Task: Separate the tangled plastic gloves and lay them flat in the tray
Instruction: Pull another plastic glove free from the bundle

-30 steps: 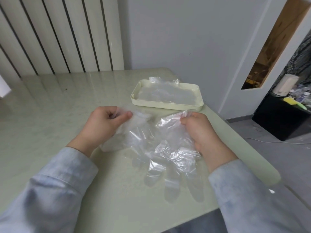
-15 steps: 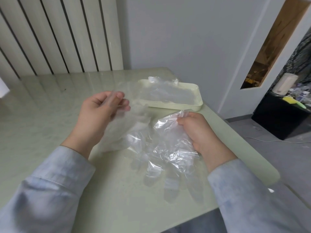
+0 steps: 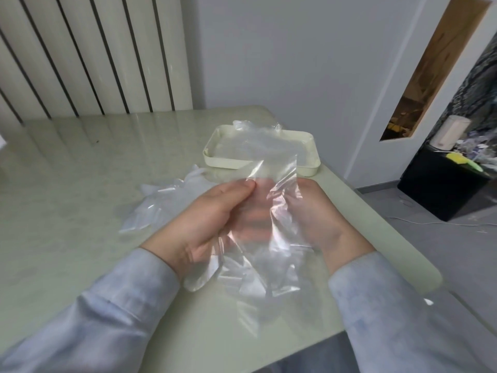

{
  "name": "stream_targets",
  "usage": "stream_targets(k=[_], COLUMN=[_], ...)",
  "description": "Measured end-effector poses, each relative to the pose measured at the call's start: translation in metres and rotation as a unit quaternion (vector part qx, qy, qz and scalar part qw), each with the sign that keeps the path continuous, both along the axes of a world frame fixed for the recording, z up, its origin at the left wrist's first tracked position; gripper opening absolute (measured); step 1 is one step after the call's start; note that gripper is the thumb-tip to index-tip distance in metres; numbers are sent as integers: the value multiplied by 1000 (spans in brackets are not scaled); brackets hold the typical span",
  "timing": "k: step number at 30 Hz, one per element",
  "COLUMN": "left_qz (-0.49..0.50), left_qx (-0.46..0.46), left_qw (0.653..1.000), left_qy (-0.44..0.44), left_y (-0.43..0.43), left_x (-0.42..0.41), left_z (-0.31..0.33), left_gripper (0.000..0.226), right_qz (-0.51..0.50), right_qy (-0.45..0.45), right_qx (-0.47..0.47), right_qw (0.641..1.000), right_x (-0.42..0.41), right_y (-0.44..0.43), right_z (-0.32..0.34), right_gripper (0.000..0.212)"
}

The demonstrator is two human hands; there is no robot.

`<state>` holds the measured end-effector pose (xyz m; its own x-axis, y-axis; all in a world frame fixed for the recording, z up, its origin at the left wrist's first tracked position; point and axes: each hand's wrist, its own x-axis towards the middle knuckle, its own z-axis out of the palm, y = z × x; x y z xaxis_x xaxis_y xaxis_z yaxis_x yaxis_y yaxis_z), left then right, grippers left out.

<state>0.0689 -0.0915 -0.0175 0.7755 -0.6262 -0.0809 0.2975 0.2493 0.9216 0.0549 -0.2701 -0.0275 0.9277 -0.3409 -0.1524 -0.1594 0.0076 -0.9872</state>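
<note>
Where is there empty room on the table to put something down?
The table is bare at the left, between the radiator and the loose glove. Crowded: the middle, where left hand and right hand hold a lifted glove, and the tray behind, already holding plastic.

Free room about my hands: the clear glove (image 3: 271, 238), held up between my left hand (image 3: 204, 219) and right hand (image 3: 317, 214), hangs across the straight way forward to the tray (image 3: 223, 164), which stands just beyond, near the table's right edge, with flattened gloves (image 3: 255, 141) lying in it. A loose heap of gloves (image 3: 166, 203) lies on the table (image 3: 67, 184) just beside my left hand, and past it open tabletop runs to the ribbed panel (image 3: 94, 55). Whether the clear glove's lower end clears the tabletop I cannot tell, the film being blurred there.
</note>
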Motion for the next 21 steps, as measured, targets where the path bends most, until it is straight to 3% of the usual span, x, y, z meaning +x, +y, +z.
stream_targets(k=[2, 5, 9, 15, 17, 19, 21], left_qz=[67, 134, 224, 221, 191, 165, 165], left_qx=[70, 100, 142, 178, 182, 176, 168], left_qw=[994, 982, 952, 945, 952, 958, 959], left_qy=[-47, -85, -154, -164, -158, -157, -156], left_y=[-6, -11, -13, -10, -10, -9, -9], left_x=[4, 5, 12, 22, 21, 20, 19], left_z=[-9, -13, -16, -22, -23, -24, -22], left_gripper=[26, 20, 14, 10, 8, 9, 7], right_qz=[13, 29, -24, 59, 60, 38, 14], right_qy=[3, 18, 19, 62, 59, 46, 32], right_qx=[26, 52, 202, 189, 155, 112, 101], right_qw=[1000, 998, 979, 978, 984, 992, 994], right_x=[1, -1, -5, -13, -13, -15, -15], right_y=[-2, -1, 9, 11, 12, 10, 9], right_z=[-1, -1, 12, 25, 23, 20, 16], right_gripper=[9, 12, 14, 60, 46, 16, 7])
